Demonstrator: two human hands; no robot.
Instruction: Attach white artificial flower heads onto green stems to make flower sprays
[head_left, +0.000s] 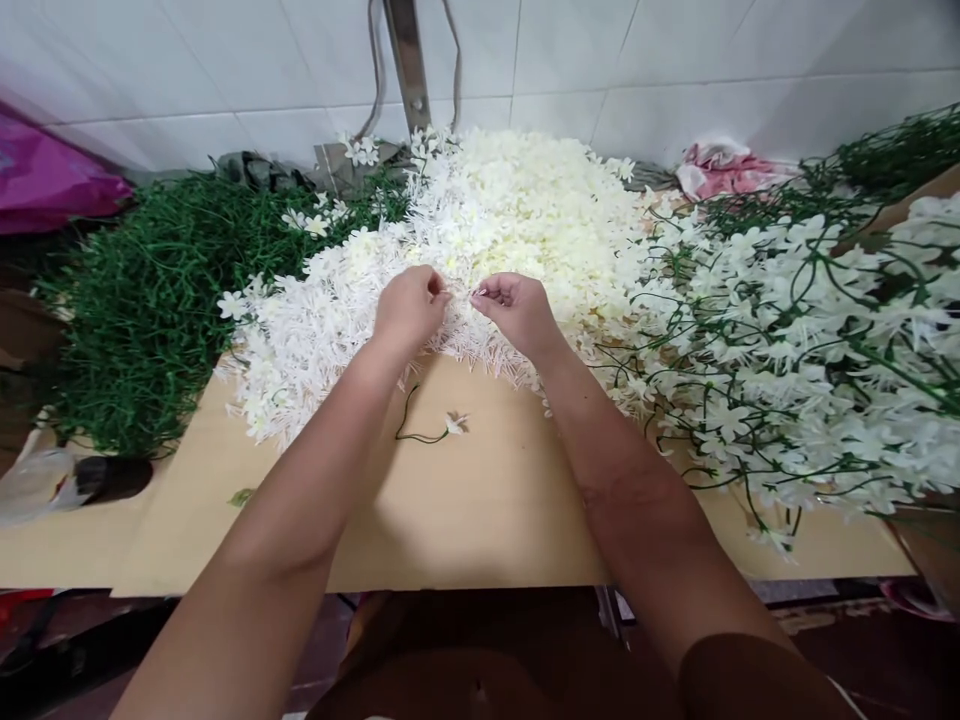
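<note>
Two bare arms (300,480) reach forward over a tan cardboard sheet (480,520), whose near edge runs across the lower part of the view. Close to the left forearm lies a green scrap (241,497), and farther left a dark, rounded object (112,479) sits next to some clear plastic (37,485). Between the forearms, a single white flower (454,426) rests on the bare cardboard, its thin green stem bent into a hook.

Beyond it, both hands meet at the front of a wide heap of loose white flowers (536,200). The right hand (517,308) pinches a small white piece (478,293) between thumb and forefinger, the other fingers curled in. The left hand (415,310) is just beside it, a little apart, its fingers bent toward the thumb; whether they grip anything I cannot tell.

To the right of the heap spreads a mass of white flowers on green stems (795,350); to the left stands a dense tangle of green stems (161,290). A magenta bag (56,180) lies behind that tangle. Farthest back, a red-and-white cloth (731,170) sits near the base of a tiled wall (562,50), with a metal post (407,60) between two cords (455,60).
</note>
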